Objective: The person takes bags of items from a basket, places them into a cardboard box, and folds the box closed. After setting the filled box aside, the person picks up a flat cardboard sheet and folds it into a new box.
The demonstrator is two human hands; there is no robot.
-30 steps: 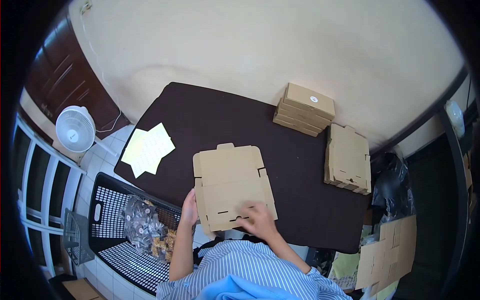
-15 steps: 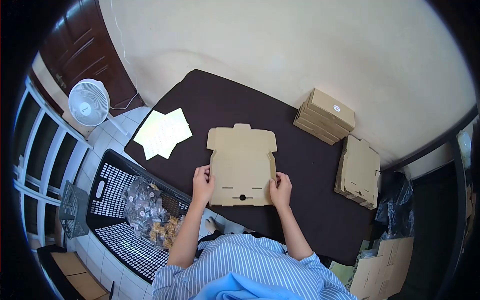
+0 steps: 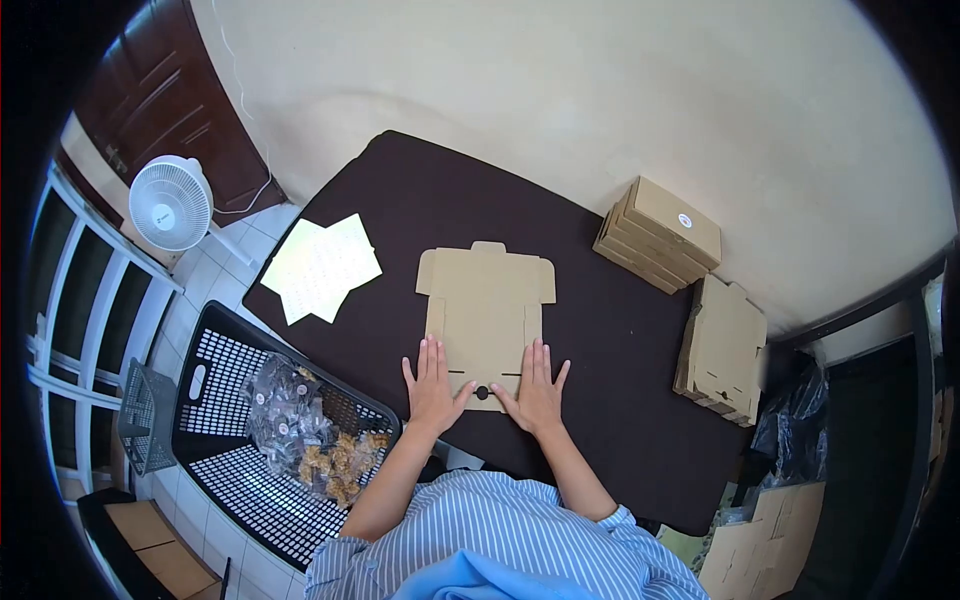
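A flat brown cardboard box blank (image 3: 485, 310) lies on the dark table in front of me, its flaps at the far end and a round hole near the close edge. My left hand (image 3: 433, 395) rests on its near left side, fingers stretched forward and thumb spread toward the hole. On the near right side lies my right hand (image 3: 538, 395), palm down with fingers extended and thumb pointing inward. Both hands press flat on the cardboard, and neither grips anything.
Folded boxes (image 3: 665, 235) are stacked by the wall, with flat box blanks (image 3: 722, 345) at the right edge. Yellowish paper sheets (image 3: 320, 265) lie left on the table (image 3: 620, 420). A black basket (image 3: 210, 375) of plastic-wrapped items stands at lower left, near a white fan (image 3: 170, 205).
My hands have moved from holding the blank's sides to lying flat on its near part. The side walls that stood slightly raised now look pressed down.
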